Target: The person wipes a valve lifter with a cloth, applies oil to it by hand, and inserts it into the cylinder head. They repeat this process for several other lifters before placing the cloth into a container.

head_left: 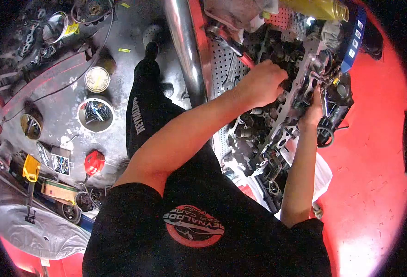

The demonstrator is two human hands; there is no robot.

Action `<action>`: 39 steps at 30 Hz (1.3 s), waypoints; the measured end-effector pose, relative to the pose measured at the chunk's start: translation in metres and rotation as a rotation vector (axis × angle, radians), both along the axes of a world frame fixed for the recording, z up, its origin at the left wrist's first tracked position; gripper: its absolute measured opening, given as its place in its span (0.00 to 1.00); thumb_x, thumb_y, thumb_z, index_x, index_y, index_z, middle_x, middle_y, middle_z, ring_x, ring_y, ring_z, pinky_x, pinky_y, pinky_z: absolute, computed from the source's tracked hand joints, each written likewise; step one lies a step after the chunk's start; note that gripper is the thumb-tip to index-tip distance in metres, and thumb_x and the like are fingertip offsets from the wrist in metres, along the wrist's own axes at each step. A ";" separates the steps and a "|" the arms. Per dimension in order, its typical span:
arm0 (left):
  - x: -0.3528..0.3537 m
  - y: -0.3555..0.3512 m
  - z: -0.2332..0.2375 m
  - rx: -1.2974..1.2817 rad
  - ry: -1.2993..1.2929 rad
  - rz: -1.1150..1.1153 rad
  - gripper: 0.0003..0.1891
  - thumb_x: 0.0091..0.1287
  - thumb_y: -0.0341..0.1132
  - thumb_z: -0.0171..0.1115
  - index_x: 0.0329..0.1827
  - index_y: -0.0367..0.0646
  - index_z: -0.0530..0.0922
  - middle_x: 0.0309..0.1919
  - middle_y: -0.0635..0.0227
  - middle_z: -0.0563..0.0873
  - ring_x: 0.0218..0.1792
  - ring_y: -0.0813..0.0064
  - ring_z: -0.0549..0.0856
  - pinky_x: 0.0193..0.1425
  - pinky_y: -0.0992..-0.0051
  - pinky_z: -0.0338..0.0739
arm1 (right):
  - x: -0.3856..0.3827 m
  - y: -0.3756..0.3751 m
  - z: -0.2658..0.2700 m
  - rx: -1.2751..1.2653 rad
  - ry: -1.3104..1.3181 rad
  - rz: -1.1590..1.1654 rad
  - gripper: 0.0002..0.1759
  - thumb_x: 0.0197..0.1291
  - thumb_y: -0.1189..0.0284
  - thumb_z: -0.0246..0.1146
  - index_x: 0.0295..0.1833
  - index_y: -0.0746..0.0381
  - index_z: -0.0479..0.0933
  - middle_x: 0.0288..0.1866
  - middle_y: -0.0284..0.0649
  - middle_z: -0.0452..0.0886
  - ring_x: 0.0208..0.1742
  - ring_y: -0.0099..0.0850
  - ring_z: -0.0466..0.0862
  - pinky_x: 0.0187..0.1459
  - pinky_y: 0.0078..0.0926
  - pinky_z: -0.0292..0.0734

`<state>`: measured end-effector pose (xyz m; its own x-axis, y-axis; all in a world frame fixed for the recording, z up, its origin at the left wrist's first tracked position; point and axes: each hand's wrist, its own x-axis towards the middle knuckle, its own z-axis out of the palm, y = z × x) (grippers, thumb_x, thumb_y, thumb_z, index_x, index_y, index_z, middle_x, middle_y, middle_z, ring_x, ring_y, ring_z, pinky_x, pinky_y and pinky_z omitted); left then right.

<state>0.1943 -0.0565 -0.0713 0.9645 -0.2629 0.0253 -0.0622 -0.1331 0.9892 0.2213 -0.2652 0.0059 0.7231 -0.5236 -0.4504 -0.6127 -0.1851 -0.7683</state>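
My left hand (267,84) is closed, its curled fingers over the engine parts; what they hold is hidden. Close by its knuckles, a tool with a red handle (246,60) reaches up to the left over a perforated metal surface (222,69). My right hand (311,110) is closed at the right side of the engine, around a slim shiny metal piece (324,102). Between my hands runs a long metal engine part (284,111) with a row of openings. Dark greasy engine parts (245,131) lie below my left hand.
A yellow jug (321,9) and a blue strip (353,41) are at the upper right. A chrome cylinder (185,46) stands left of the bench. On the floor are a white bucket (81,117) of small parts, a can (97,79) and a red tool (94,162).
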 end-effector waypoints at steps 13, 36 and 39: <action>-0.013 0.020 -0.002 -0.119 0.134 0.329 0.15 0.54 0.35 0.68 0.44 0.39 0.81 0.39 0.56 0.85 0.42 0.55 0.82 0.51 0.61 0.76 | 0.001 -0.011 -0.003 0.117 -0.012 0.064 0.16 0.69 0.59 0.57 0.53 0.58 0.78 0.44 0.33 0.83 0.45 0.28 0.82 0.48 0.29 0.77; -0.001 -0.004 -0.001 0.142 -0.312 0.003 0.11 0.51 0.35 0.64 0.34 0.40 0.77 0.35 0.60 0.80 0.44 0.58 0.77 0.51 0.62 0.74 | 0.000 -0.023 -0.017 -0.082 -0.065 0.026 0.29 0.70 0.56 0.55 0.64 0.68 0.73 0.56 0.34 0.80 0.54 0.26 0.77 0.60 0.25 0.67; -0.004 -0.008 -0.014 0.012 -0.268 0.073 0.11 0.52 0.35 0.64 0.35 0.40 0.77 0.36 0.60 0.80 0.44 0.58 0.77 0.53 0.63 0.72 | 0.000 -0.034 -0.019 -0.081 -0.047 -0.015 0.23 0.66 0.55 0.61 0.50 0.66 0.81 0.41 0.32 0.82 0.41 0.24 0.76 0.48 0.24 0.70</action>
<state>0.1902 -0.0648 -0.0851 0.9402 -0.1948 0.2794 -0.3113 -0.1585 0.9370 0.2213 -0.2994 -0.0134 0.7340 -0.5680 -0.3722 -0.5797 -0.2387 -0.7791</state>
